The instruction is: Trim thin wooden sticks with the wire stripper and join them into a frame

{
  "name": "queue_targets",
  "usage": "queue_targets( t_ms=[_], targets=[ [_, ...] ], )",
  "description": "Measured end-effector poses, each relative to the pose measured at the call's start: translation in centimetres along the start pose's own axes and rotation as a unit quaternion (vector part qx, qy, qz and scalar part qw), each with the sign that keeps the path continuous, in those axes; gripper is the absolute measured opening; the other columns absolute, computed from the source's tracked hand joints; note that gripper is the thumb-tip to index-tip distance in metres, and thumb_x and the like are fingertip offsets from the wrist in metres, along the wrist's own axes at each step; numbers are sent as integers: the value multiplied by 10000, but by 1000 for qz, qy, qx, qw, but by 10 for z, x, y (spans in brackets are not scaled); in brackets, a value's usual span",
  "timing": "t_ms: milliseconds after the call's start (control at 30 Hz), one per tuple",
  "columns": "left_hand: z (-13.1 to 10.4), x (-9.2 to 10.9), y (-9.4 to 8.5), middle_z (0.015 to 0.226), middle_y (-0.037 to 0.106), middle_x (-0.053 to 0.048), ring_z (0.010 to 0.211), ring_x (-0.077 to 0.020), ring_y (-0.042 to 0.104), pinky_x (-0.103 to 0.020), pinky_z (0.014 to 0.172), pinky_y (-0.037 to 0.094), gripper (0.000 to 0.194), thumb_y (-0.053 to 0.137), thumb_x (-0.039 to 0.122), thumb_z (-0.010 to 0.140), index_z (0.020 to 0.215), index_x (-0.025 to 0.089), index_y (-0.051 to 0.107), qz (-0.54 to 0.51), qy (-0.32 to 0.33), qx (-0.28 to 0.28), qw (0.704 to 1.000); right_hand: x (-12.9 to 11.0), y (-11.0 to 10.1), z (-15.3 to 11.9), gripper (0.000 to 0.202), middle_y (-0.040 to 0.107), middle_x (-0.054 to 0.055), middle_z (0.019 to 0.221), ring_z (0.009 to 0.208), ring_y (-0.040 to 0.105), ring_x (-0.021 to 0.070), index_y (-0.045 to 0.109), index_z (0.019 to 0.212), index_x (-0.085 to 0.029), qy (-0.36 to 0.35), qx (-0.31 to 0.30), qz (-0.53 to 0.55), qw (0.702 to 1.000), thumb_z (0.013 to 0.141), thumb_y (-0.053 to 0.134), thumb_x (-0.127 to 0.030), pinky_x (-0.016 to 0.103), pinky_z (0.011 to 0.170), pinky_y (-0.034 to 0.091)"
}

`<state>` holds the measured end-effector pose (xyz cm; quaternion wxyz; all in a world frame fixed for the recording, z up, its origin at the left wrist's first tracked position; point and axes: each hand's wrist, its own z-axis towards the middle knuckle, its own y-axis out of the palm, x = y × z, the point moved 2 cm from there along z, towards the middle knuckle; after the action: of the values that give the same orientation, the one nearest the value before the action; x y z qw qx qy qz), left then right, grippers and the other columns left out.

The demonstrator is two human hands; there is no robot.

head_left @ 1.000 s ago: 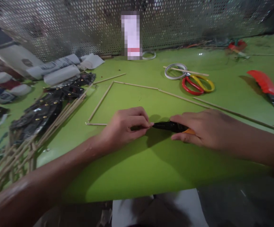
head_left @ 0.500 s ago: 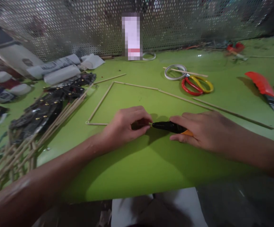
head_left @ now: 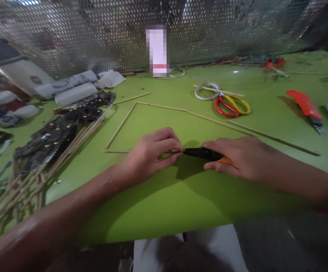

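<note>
My left hand (head_left: 155, 151) pinches the end of a thin wooden stick (head_left: 117, 152), the near side of a bent outline of joined sticks (head_left: 161, 107) on the green table. In my right hand (head_left: 234, 156) are pliers with a dark nose (head_left: 196, 152) and an orange handle, mostly covered by my fingers. The pliers' tip meets the stick's end right at my left fingertips. Whether the jaws grip the stick cannot be made out. A loose stick (head_left: 274, 138) lies beyond my right hand.
Red-and-yellow-handled scissors (head_left: 226, 105) and a tape roll (head_left: 207, 91) lie beyond the outline. An orange utility knife (head_left: 304, 104) is at right, blade out. At left are a bundle of sticks (head_left: 64, 153), black plastic-wrapped pieces (head_left: 45, 139) and white rolls (head_left: 75, 93). Perforated metal (head_left: 96, 37) closes the back.
My left thumb and fingers have drawn together around the stick, with more of it showing between them. The pliers stay at the fingertips. The whole view has shifted slightly.
</note>
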<state>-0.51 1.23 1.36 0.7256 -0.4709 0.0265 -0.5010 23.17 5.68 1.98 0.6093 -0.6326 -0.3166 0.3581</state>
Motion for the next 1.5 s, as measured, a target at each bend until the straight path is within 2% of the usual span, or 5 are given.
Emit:
queue_targets(
  t_ms=[200,367,633,900,1500],
  targets=[
    [-1,5,3,883,582,-63,756,-116,548,-231,661,487,77,545,74,902,921,118,605,13,-6,-17,1000,-2,-9,0,512,714,63,1053,816,656,205,585,1247,-229,29,-35,97,994,950,399,-602,294,660,418],
    [2,13,2,823,569,-37,678,-93,539,-201,572,478,140,561,-13,821,855,120,590,-24,-23,74,997,-16,-20,-6,450,702,68,1003,897,648,215,573,1229,-211,78,6,204,976,958,433,-541,309,738,454],
    [0,32,-10,824,544,-7,678,-84,534,-198,539,481,229,574,-60,744,842,147,577,-49,-41,249,967,-64,-26,0,527,604,34,735,672,558,136,563,752,-179,95,35,510,854,974,322,-593,259,624,445],
    [1,41,-24,794,531,2,651,-76,517,-205,509,470,180,611,-25,754,801,143,566,-15,-25,351,936,-84,-19,10,463,505,-5,691,627,472,118,523,723,-198,112,141,489,854,993,349,-533,273,616,375],
    [1,41,-22,782,537,11,644,-66,539,-173,525,506,203,591,-40,718,793,148,580,0,-37,307,951,-87,-7,18,362,594,15,743,668,550,143,570,909,-175,103,279,248,922,1003,364,-457,289,623,360]
  ],
)
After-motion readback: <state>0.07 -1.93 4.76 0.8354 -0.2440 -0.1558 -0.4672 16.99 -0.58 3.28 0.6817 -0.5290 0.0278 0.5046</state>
